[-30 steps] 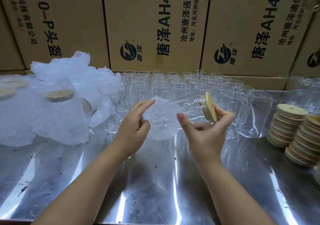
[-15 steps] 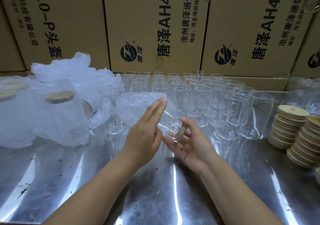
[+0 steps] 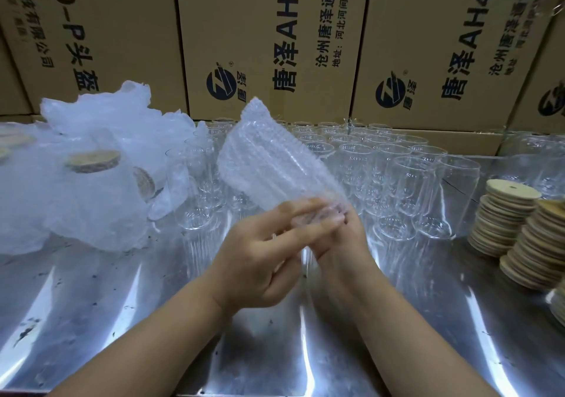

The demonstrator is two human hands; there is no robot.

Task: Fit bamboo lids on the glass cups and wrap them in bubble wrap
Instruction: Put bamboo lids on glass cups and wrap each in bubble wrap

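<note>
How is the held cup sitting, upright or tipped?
Tipped: the wrapped cup slants up-left from the left hand and right hand.

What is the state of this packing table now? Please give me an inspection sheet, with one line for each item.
Surface: shiny metal table, reflecting light in streaks.
Job's things: one cup in bubble wrap, tilted in the air; bare glasses upright in rows behind it; lids stacked at the right; packed cups and loose wrap at the left.
Clutter: dark specks on the table.
Grippers: left hand lays its fingers over the cup's lower end; right hand holds that end from behind, partly hidden.
Cables: nothing seen.
Surroundings: printed cardboard boxes stacked behind the table.
</note>
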